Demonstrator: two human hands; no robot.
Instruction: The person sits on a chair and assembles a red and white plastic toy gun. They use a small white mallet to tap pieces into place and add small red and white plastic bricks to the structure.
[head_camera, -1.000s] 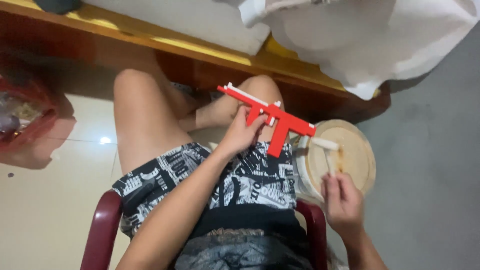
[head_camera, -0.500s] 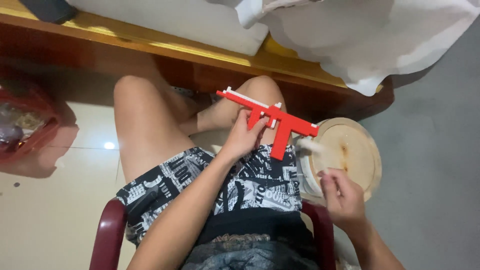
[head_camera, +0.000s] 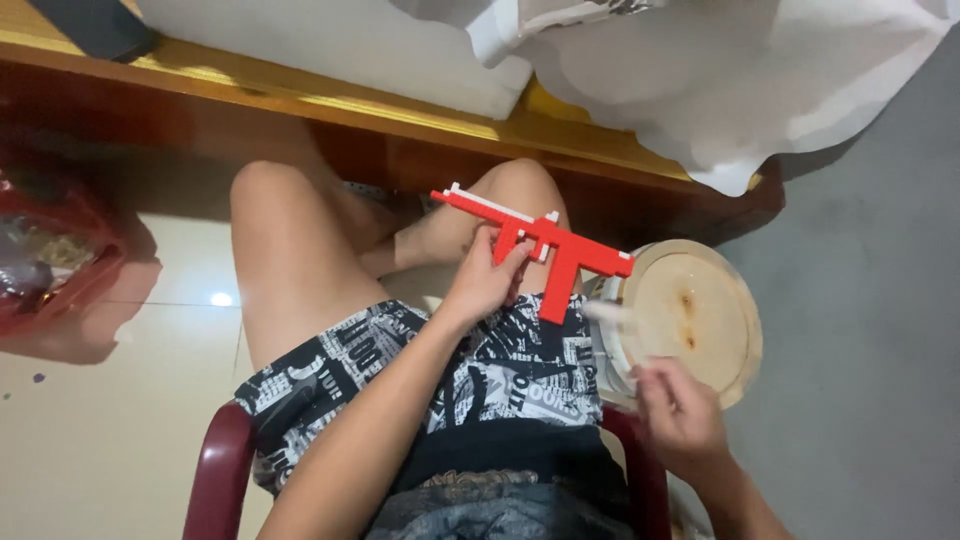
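Two hands at work, both ours. Our left hand (head_camera: 487, 283) is curled around the middle of a red brick-built toy gun (head_camera: 538, 245), fingers pressed on its body just behind the downward grip; the toy sits above our right thigh, barrel pointing far-left, with a thin white strip along its top edge. Our right hand (head_camera: 678, 410) hovers near and to the right, fingers pinched together on a small pale piece (head_camera: 608, 313) that blurs out toward the toy; we cannot tell what kind of piece it is. Just beyond that hand stands a round clear container with a wooden lid (head_camera: 700, 320), on the floor beside our right leg. We sit on a dark red chair (head_camera: 215, 475), wearing black-and-white patterned shorts (head_camera: 400, 370). Far side: a wooden bed frame (head_camera: 300, 110) runs across, with a white sheet (head_camera: 720, 80) hanging over its edge at right. Left edge: a red bag (head_camera: 60, 260) on the pale tiled floor (head_camera: 100, 440).
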